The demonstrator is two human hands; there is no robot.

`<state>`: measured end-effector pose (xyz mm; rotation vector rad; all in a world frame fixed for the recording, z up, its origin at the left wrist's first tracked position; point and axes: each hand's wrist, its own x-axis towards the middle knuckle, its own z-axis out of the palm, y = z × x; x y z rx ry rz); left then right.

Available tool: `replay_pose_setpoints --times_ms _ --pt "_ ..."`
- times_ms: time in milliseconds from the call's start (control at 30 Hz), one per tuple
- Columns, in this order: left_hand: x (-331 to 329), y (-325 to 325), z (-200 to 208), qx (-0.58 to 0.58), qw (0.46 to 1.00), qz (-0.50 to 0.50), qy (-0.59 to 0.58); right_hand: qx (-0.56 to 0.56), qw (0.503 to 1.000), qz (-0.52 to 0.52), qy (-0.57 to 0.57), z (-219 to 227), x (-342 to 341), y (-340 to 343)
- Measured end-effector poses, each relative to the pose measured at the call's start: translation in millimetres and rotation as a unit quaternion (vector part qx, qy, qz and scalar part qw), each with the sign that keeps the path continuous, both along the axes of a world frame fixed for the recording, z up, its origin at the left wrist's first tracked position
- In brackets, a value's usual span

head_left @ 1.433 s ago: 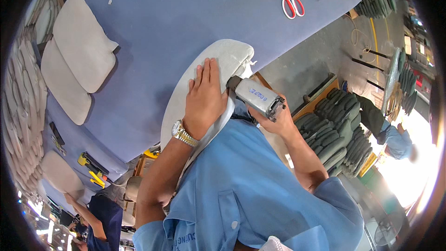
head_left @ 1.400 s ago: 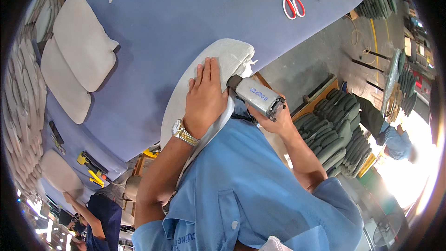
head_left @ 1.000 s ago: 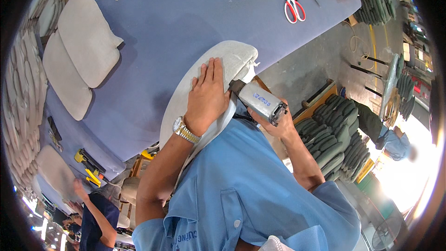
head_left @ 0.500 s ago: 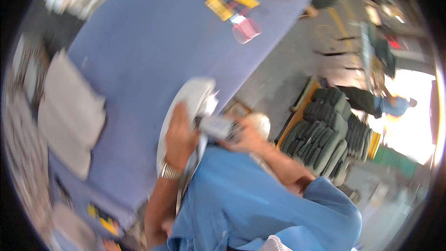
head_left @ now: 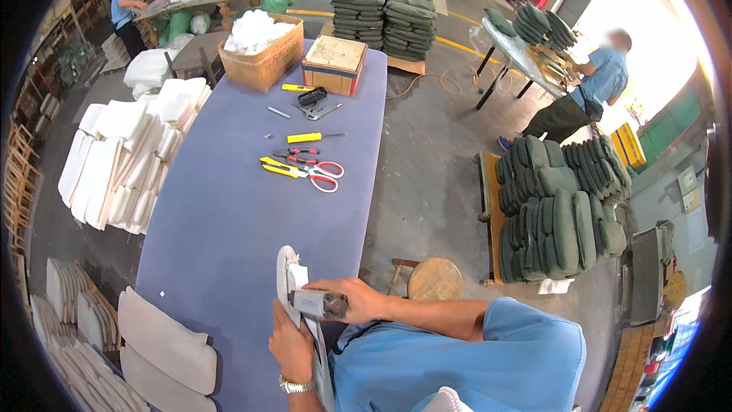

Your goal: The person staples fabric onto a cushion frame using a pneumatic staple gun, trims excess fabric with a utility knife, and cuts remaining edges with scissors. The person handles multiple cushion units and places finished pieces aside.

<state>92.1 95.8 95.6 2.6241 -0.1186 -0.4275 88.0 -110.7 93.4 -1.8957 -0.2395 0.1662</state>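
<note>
At the near edge of the blue-covered table (head_left: 252,221), a pale, padded seat panel (head_left: 286,263) stands edge-on in front of my body. My left hand (head_left: 292,345), with a metal watch at the wrist, is closed on the panel's left side. My right hand (head_left: 360,299) is wrapped round a grey staple gun (head_left: 311,304), whose body lies across the panel's edge; its nose is hidden. A white flap (head_left: 300,275) sticks out beside the gun.
Scissors (head_left: 324,175), pliers (head_left: 297,152), a yellow screwdriver (head_left: 305,137) and a cutter (head_left: 280,168) lie farther up the table. Two boxes (head_left: 263,57) stand at its far end. Pale panels (head_left: 164,336) lie left; a stool (head_left: 435,281) and green cushions (head_left: 545,229) stand right.
My view has swung, so the table now runs upright and shows sharply. The panel has turned from a broad face to edge-on; both hands keep their hold.
</note>
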Motion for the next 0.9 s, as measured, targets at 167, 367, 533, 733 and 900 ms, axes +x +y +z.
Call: replay_pose_setpoints --times_ms 167,367,533,733,900 --pt "22.2 31.1 -1.1 -0.213 0.966 -0.086 0.117 -0.036 0.999 0.002 0.012 -23.7 8.1 -23.4" --pt "48.4 25.3 -68.3 -0.410 0.890 0.038 0.197 -0.040 0.999 0.002 -0.011 -28.6 9.0 -22.1" --pt "39.2 11.1 -73.6 -0.394 0.902 0.010 0.174 -0.045 0.999 0.007 0.018 -22.9 13.9 -26.9" --pt "28.6 -3.9 -57.8 -0.294 0.949 -0.062 0.090 -0.024 0.999 0.007 0.029 -26.2 18.4 -36.3" --pt "22.8 -12.0 -46.0 -0.191 0.980 -0.037 0.028 -0.006 1.000 -0.004 0.008 -24.3 20.3 -33.5"
